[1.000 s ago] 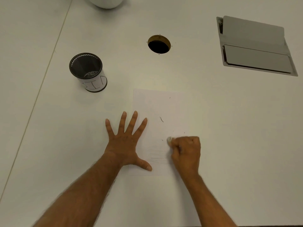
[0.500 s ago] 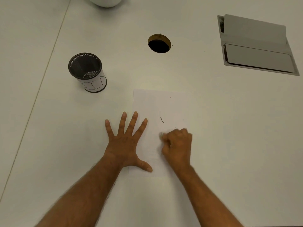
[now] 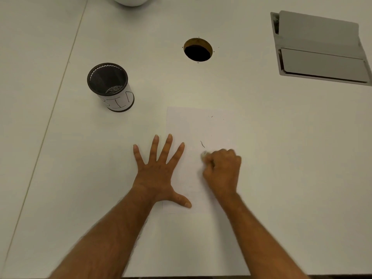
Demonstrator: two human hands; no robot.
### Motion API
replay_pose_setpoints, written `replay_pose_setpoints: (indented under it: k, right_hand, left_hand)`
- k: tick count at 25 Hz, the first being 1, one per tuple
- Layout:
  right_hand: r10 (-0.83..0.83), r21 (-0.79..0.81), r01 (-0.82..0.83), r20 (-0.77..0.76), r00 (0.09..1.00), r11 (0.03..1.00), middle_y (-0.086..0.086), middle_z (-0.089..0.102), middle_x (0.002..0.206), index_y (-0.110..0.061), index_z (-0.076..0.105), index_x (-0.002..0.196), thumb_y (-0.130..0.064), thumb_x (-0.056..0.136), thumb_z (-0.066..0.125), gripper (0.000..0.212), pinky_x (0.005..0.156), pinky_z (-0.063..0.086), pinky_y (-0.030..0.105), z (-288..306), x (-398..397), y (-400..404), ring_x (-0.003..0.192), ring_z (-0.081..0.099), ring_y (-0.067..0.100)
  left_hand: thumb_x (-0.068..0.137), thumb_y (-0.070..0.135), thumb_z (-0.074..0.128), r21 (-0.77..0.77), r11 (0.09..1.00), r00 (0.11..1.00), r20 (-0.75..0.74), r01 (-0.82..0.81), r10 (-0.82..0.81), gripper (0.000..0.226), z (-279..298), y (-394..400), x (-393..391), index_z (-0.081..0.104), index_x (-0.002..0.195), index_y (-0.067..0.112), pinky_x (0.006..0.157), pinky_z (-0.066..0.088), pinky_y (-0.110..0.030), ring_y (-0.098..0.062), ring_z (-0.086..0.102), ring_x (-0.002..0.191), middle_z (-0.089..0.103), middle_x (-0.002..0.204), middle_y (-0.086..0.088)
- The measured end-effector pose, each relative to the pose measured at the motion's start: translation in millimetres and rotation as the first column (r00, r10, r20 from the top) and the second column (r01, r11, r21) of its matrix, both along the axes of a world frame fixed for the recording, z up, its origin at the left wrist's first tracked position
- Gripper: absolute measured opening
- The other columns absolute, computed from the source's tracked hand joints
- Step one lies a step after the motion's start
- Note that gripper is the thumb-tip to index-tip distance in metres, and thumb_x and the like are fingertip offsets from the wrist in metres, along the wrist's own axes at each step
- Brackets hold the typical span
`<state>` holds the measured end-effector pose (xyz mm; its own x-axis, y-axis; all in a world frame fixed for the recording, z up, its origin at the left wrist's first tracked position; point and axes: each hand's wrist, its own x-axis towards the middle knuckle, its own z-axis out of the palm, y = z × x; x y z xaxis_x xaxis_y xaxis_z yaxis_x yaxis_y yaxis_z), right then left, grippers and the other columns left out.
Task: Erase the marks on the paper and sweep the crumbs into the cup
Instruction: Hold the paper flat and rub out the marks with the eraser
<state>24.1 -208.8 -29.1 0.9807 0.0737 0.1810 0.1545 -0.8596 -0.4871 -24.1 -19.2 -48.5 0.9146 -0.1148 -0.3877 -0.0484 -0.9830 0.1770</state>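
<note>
Your left hand (image 3: 159,174) lies flat with fingers spread, pinning the near left edge of the paper (image 3: 187,125), while your right hand (image 3: 222,172) is curled into a fist round a small pale eraser (image 3: 204,154) whose tip pokes out at the knuckles and meets the sheet. Just beyond that tip sits a short curved mark (image 3: 202,144); a few tiny specks, marks or crumbs, lie farther out past your right hand. To do this step well, keep the left palm pressing so the sheet cannot buckle, and rub in short strokes away from that pinning hand, light enough not to crease the paper. The cup (image 3: 110,87), a dark mesh one with a white label, stands well beyond your left fingertips, off the sheet. Everything rests on a white table (image 3: 281,158), which has a round hole (image 3: 198,50) beyond the paper and a hinged grey flap (image 3: 322,49) far out past your right hand.
</note>
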Motion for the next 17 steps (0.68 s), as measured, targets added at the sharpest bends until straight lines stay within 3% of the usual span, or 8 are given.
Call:
replay_pose_setpoints:
  k: [3,6,7,8,11,14,17]
  right_hand:
    - [-0.194,-0.008,0.194,0.025,0.981,0.981,0.011,0.052,0.054,-0.009,0.049,0.052,-0.007,0.083,0.071,0.038,0.056,0.038,0.040,8,37,-29,0.059,0.049,0.033]
    - [-0.203,0.165,0.227,-0.154,0.967,0.960,0.000,0.066,0.071,-0.012,0.066,0.073,-0.017,0.085,0.072,0.014,0.066,0.044,0.033,7,23,-25,0.075,0.060,0.027]
    - [-0.140,0.245,0.188,-0.200,0.970,0.951,-0.005,0.070,0.079,-0.016,0.071,0.085,-0.020,0.084,0.073,0.004,0.071,0.046,0.029,8,9,-19,0.080,0.062,0.020]
    - [-0.040,0.273,0.094,-0.194,0.980,0.957,-0.007,0.071,0.085,-0.020,0.073,0.094,-0.022,0.084,0.073,0.010,0.075,0.047,0.027,10,-9,-12,0.082,0.062,0.016]
    - [0.298,0.152,-0.283,-0.085,0.951,0.947,-0.001,0.073,0.088,-0.016,0.076,0.097,-0.014,0.083,0.072,0.014,0.070,0.051,0.029,7,-49,6,0.078,0.062,0.020]
    - [0.322,-0.024,-0.323,-0.033,0.946,0.946,0.006,0.073,0.086,-0.009,0.075,0.092,-0.006,0.071,0.082,0.022,0.064,0.052,0.036,5,-43,25,0.075,0.064,0.027]
    - [0.374,-0.111,-0.377,-0.048,0.926,0.920,0.004,0.070,0.085,-0.012,0.074,0.090,-0.022,0.066,0.088,0.030,0.065,0.048,0.033,-3,-57,20,0.077,0.061,0.022]
  left_hand:
    - [0.025,0.115,0.030,-0.003,1.000,1.000,-0.009,-0.013,0.013,0.161,2,-1,0,-0.038,0.150,0.040,0.103,-0.022,-0.080,-0.034,-0.045,0.145,-0.047,0.159,0.002]
    - [0.026,0.115,0.033,-0.015,1.000,0.999,-0.036,-0.007,0.006,0.161,3,0,2,-0.041,0.148,0.039,0.102,-0.023,-0.081,-0.034,-0.048,0.142,-0.050,0.157,0.001]
    - [0.027,0.114,0.034,-0.015,1.000,0.999,-0.041,0.001,-0.002,0.161,2,0,3,-0.042,0.147,0.039,0.101,-0.023,-0.081,-0.035,-0.049,0.141,-0.051,0.156,0.001]
    - [0.028,0.114,0.035,-0.012,1.000,0.999,-0.047,0.009,-0.010,0.161,2,1,3,-0.043,0.147,0.038,0.100,-0.024,-0.081,-0.035,-0.050,0.140,-0.052,0.155,0.000]
    - [0.030,0.113,0.036,-0.001,1.000,0.999,-0.048,0.021,-0.021,0.160,1,1,2,-0.044,0.146,0.037,0.101,-0.022,-0.081,-0.036,-0.051,0.139,-0.053,0.154,-0.002]
    - [0.033,0.113,0.034,0.015,0.999,0.999,-0.028,0.028,-0.028,0.156,0,1,2,-0.042,0.147,0.039,0.102,-0.020,-0.082,-0.038,-0.047,0.142,-0.051,0.156,-0.004]
    - [0.037,0.111,0.039,0.030,0.999,0.999,-0.024,0.025,-0.024,0.154,-2,1,2,-0.042,0.147,0.039,0.103,-0.016,-0.083,-0.038,-0.046,0.143,-0.050,0.157,-0.004]
